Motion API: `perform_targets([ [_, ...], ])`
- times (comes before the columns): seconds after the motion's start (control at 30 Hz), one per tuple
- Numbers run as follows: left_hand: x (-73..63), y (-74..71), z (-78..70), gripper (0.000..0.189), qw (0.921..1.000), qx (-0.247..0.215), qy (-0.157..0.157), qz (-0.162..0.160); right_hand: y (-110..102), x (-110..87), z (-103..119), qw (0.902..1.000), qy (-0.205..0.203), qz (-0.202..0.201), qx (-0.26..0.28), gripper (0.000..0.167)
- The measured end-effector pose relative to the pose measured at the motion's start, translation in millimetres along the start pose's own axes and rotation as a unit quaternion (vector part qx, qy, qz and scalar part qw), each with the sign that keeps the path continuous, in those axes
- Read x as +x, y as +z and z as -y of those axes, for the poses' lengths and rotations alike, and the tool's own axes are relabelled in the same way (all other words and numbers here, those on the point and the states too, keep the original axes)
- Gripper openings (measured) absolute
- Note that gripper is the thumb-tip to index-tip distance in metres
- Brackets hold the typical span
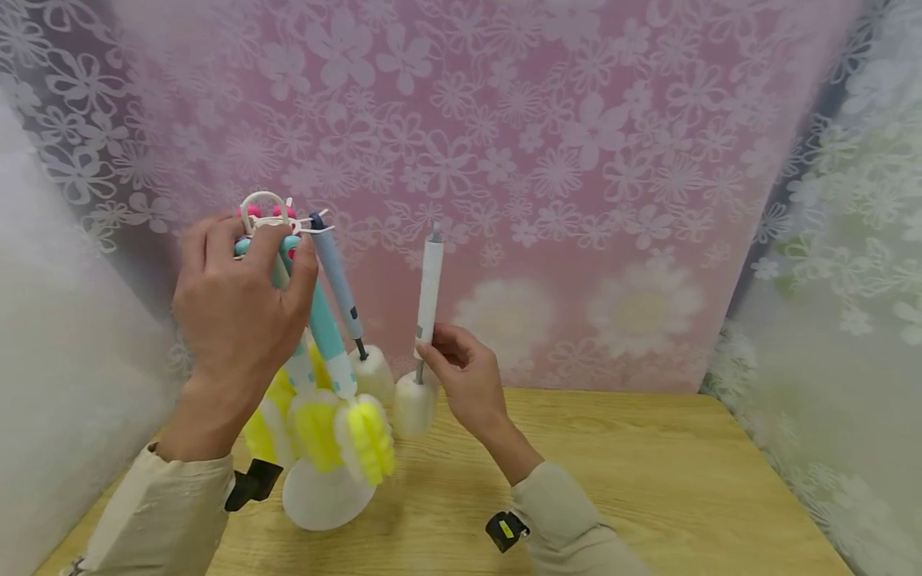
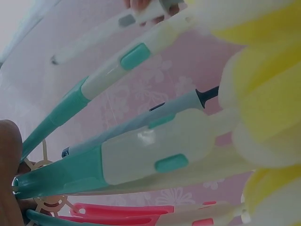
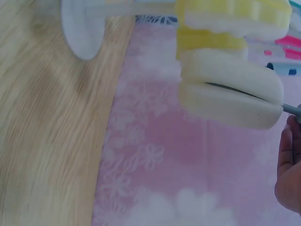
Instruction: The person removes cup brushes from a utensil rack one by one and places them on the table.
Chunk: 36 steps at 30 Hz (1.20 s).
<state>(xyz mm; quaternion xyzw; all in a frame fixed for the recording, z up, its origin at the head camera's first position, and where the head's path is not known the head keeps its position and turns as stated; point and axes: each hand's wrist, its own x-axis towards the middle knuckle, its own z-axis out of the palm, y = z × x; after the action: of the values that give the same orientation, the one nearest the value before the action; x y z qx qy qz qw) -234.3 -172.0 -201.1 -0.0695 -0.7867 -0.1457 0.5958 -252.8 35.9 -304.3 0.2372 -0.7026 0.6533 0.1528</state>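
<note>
My left hand (image 1: 241, 304) grips the top of a white rack (image 1: 327, 504), just below its loop, with the fingers curled over the hooks. Several sponge bottle brushes hang from it: turquoise-and-white handles (image 1: 326, 332) with yellow-and-white sponge heads (image 1: 367, 440), a blue-grey handle (image 1: 337, 276) with a white sponge, and pink handles (image 2: 117, 216). To the right, my right hand (image 1: 471, 380) pinches a white-handled sponge brush (image 1: 430, 280) low on its handle. That brush stands nearly upright, its white sponge head (image 3: 230, 94) downward, apart from the rack's hooks. The hooks are partly hidden by my left fingers.
The rack's round base is over a wooden table (image 1: 612, 472). Behind stands a pink flowered curtain (image 1: 504, 200), with pale flowered sheets at the left and right sides. A black camera strap part (image 1: 507, 530) sits at my right wrist.
</note>
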Motion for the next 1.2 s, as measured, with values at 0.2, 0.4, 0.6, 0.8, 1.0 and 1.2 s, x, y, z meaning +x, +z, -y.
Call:
perform_targets([
  [0.2, -0.6, -0.8, 0.9, 0.049, 0.9999, 0.003, 0.012, 0.002, -28.5, -7.9, -16.2, 0.9993, 0.026, -0.019, -0.019, 0.026],
  [0.4, 0.3, -2.8, 1.7, 0.049, 0.9997, 0.008, 0.021, 0.001, -48.2, -13.9, -52.4, 0.9962, 0.068, -0.029, -0.047, 0.028],
  [0.6, 0.0, -3.8, 1.9, 0.052, 0.9996, 0.01, 0.026, 0.004, -54.5, -24.4, -88.4, 0.988, 0.146, -0.015, -0.047, 0.032],
  [0.8, -1.0, -1.4, 0.0, 0.047, 0.9999, 0.002, 0.01, 0.004, -55.8, -41.2, -112.7, 0.9714, 0.225, 0.019, -0.073, 0.033],
  [1.0, -1.3, -0.6, -0.5, 0.046, 1.0, -0.002, 0.006, 0.004, -53.3, -55.2, -128.9, 0.9554, 0.273, 0.053, -0.1, 0.031],
  [1.2, -0.5, -0.9, 0.0, 0.046, 1.0, 0.0, 0.004, 0.002, -48.3, -63.2, -137.8, 0.9488, 0.281, 0.074, -0.125, 0.029],
])
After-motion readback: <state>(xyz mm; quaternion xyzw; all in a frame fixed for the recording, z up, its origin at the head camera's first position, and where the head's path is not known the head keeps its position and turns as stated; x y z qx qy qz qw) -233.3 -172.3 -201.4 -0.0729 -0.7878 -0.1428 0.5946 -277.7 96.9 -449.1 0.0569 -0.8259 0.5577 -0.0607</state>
